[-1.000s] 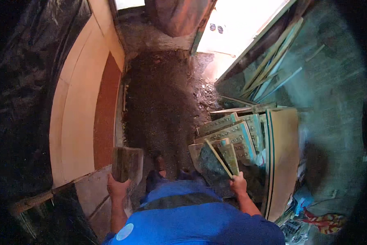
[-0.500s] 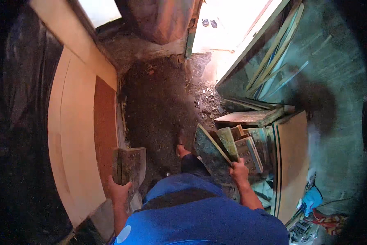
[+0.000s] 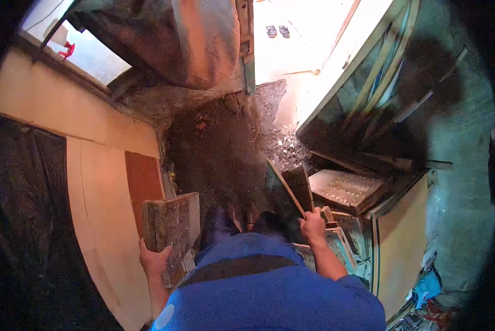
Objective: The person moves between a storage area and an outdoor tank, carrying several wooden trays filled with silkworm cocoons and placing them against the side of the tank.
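My left hand [image 3: 154, 256] grips the lower edge of a thick, worn wooden board [image 3: 173, 229]. Its thumb lies on the board's face, while the fingers behind are partly hidden. At the right, my right hand [image 3: 313, 225] is closed on the edge of a thin dark panel [image 3: 287, 190], which stands tilted beside a stack of old boards. Close by that hand lie small wooden frames [image 3: 341, 245] and a pale studded board [image 3: 344, 187]. A large light panel [image 3: 402, 237] stands upright to the right of them.
Pale wall panels [image 3: 101, 187] line the left side. Dark floor [image 3: 209, 149] runs forward to rubble [image 3: 286, 146] by a bright doorway, with sandals [image 3: 278, 31] beyond. Long strips [image 3: 388, 66] lean at the right wall. A brownish cloth [image 3: 203, 44] hangs at the far left.
The view has shifted, and the doorway and hanging cloth sit differently. My left hand's board shows more of its face. The thin panel in my right hand has tipped away from the stack's small boards.
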Demonstrator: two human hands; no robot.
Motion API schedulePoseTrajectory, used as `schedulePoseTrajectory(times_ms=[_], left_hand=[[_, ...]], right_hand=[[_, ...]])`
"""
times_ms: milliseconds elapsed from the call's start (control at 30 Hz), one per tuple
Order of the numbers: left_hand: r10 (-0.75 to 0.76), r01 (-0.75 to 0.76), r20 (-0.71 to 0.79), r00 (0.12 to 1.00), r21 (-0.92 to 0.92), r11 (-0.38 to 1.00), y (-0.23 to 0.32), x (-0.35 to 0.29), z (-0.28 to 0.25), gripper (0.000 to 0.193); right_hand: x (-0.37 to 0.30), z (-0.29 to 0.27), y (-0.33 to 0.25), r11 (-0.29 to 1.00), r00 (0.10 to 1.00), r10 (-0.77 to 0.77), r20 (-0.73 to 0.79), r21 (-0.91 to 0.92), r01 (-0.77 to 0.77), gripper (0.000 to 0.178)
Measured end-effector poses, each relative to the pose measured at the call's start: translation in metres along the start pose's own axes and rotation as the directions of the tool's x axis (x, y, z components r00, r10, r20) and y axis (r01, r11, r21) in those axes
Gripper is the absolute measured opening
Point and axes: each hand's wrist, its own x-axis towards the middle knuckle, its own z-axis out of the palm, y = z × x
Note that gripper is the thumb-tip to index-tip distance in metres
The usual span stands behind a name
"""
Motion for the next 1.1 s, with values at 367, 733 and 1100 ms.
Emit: schedulePoseTrajectory(times_ms=[367, 733, 1100], left_hand=[[0.139, -0.156, 0.145, 0.98, 0.11, 0.982, 0.147, 0.142, 0.034, 0.083], [0.332, -0.32, 0.422, 0.844, -0.101, 0.942, 0.275, 0.249, 0.055, 0.077], [0.54, -0.561, 0.394, 0.744, -0.072, 0.825, 0.399, 0.303, 0.087, 0.079]], right_hand=[[0.121, -0.056, -0.049, 0.997, 0.99, 0.06, -0.124, -0.04, -0.066, 0.024], [0.243, -0.161, -0.127, 0.985, 0.98, 0.117, -0.162, -0.107, -0.136, 0.022], [0.376, -0.23, -0.151, 0.995, 0.941, 0.069, -0.333, -0.044, -0.089, 0.027]])
